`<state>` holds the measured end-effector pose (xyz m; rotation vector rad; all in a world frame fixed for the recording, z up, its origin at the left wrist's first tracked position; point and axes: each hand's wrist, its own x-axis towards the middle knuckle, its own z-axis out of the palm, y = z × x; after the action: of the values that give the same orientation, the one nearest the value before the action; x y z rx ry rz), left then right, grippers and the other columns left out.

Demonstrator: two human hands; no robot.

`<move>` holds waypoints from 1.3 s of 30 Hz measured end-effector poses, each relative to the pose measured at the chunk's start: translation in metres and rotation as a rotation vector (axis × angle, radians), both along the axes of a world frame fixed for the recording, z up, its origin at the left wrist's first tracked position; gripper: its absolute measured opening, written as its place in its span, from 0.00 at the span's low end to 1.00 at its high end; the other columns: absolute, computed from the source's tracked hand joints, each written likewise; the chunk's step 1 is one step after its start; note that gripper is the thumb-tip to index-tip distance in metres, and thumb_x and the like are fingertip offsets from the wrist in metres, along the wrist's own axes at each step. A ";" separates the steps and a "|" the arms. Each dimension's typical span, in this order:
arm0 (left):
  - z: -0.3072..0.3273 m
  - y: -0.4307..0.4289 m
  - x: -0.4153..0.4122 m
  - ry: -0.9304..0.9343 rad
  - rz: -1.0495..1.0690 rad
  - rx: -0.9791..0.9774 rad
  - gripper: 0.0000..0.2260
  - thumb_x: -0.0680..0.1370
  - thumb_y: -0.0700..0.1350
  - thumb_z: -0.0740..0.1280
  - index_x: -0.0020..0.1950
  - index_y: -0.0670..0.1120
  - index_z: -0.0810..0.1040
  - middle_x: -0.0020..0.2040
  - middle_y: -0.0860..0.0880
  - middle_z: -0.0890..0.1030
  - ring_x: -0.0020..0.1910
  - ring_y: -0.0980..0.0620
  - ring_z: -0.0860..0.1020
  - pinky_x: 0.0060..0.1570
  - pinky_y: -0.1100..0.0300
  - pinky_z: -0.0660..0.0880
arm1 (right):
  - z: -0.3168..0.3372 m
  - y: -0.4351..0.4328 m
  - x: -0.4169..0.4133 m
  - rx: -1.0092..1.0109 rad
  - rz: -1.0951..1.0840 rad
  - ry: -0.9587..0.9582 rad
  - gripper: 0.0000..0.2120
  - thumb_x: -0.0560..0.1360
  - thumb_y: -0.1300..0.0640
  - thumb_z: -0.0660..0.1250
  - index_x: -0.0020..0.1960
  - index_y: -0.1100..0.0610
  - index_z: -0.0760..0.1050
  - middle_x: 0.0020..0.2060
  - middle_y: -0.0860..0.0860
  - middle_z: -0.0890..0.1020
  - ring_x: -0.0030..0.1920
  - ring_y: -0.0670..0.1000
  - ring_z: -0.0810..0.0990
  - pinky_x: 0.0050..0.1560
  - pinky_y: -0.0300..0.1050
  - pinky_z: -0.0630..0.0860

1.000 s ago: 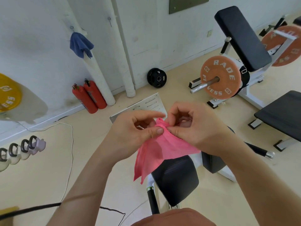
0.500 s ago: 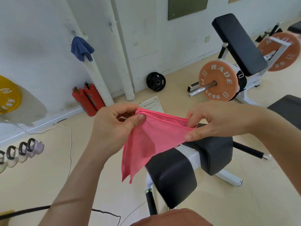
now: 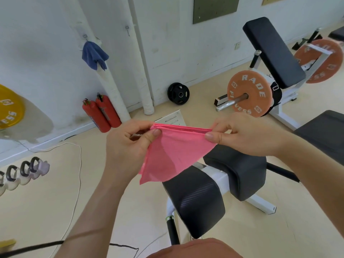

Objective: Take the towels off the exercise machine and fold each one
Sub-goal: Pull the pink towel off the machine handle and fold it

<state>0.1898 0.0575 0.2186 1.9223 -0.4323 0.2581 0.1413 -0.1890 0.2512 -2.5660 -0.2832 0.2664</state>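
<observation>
We are holding the pink towel (image 3: 173, 151) in the air above the machine (image 3: 214, 185), its layered top edge stretched level between our hands while the rest is hanging down to a point at the lower left. Our left hand (image 3: 128, 144) is pinching the left corner between thumb and fingers, and our right hand (image 3: 240, 135) is pinching the right corner the same way. The towel is touching nothing but our hands; it is covering part of the black pads below and part of a white metal plate (image 3: 173, 118) lying on the floor behind it. Farther out, a blue cloth (image 3: 94, 55) is hanging on a wrapped pipe by the wall, two red extinguishers (image 3: 101, 112) are standing below it, and a black plate (image 3: 178, 93) is leaning on the wall. An orange plate (image 3: 248, 94) is sitting on a bar to the right, beside a black bench (image 3: 273, 53). A yellow plate (image 3: 9, 107) and a row of kettlebells (image 3: 22, 172) are being cut off by the left edge. A cable (image 3: 78, 164) is trailing across the open floor on the left.
</observation>
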 end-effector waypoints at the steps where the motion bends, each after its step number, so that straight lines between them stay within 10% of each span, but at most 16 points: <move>1: 0.000 0.000 0.001 0.008 -0.005 0.014 0.14 0.71 0.39 0.73 0.42 0.60 0.81 0.39 0.63 0.82 0.41 0.62 0.79 0.44 0.64 0.76 | -0.002 0.001 0.002 0.032 -0.006 0.046 0.29 0.75 0.37 0.57 0.46 0.63 0.81 0.44 0.60 0.81 0.43 0.56 0.80 0.48 0.53 0.77; 12: -0.012 -0.002 0.002 -0.107 -0.027 0.189 0.06 0.71 0.43 0.72 0.47 0.49 0.84 0.40 0.61 0.80 0.42 0.63 0.77 0.43 0.73 0.70 | -0.010 0.008 0.019 0.131 -0.052 0.296 0.08 0.71 0.48 0.73 0.42 0.53 0.86 0.35 0.53 0.84 0.30 0.41 0.77 0.34 0.34 0.74; 22: -0.016 -0.003 0.003 -0.132 -0.024 0.223 0.07 0.71 0.44 0.70 0.46 0.47 0.84 0.40 0.62 0.79 0.41 0.63 0.77 0.43 0.73 0.69 | -0.010 0.026 0.020 -0.434 0.160 0.010 0.19 0.72 0.41 0.65 0.45 0.56 0.83 0.41 0.53 0.84 0.41 0.52 0.80 0.37 0.47 0.73; 32: -0.024 -0.003 0.005 -0.162 -0.020 0.275 0.06 0.73 0.43 0.66 0.47 0.46 0.82 0.41 0.54 0.79 0.41 0.57 0.75 0.43 0.62 0.73 | -0.003 0.050 0.012 -0.686 0.067 -0.216 0.30 0.73 0.29 0.54 0.29 0.55 0.59 0.26 0.48 0.65 0.26 0.47 0.62 0.26 0.41 0.56; 39: -0.030 -0.001 0.005 -0.137 0.002 0.256 0.07 0.74 0.45 0.65 0.48 0.47 0.81 0.41 0.55 0.79 0.41 0.58 0.74 0.43 0.63 0.72 | -0.018 0.047 0.015 -0.706 0.001 -0.353 0.24 0.73 0.48 0.63 0.27 0.55 0.53 0.23 0.49 0.60 0.23 0.49 0.58 0.25 0.39 0.54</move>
<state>0.1953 0.0564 0.1889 2.1626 -0.5771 0.3514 0.1565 -0.1419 0.2332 -3.3124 -0.3681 -0.1209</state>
